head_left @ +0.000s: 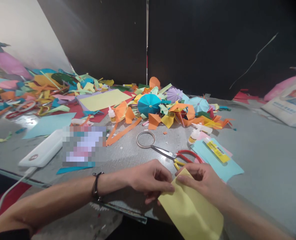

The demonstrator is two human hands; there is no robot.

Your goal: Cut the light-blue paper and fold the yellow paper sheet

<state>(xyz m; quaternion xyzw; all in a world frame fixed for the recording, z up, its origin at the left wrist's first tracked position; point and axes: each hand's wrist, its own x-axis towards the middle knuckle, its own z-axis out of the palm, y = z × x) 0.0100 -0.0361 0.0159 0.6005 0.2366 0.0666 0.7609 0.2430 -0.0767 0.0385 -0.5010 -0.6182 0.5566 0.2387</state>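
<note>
At the near edge of the grey surface (263, 156), the left hand (150, 180) and the right hand (203, 181) both pinch the top corner of a yellow paper sheet (190, 213), which slopes down toward the person. Just beyond the 2 hands lie red-handled scissors (178, 155), blades pointing at a tape ring (145, 139). To the right, a yellow glue stick (216, 150) rests on a light blue sheet (225, 168), near a small glue bottle (195, 135). Farther back, a teal paper umbrella (149, 104) sits among coloured scraps. A white power bank (41, 153) lies at the left.
</note>
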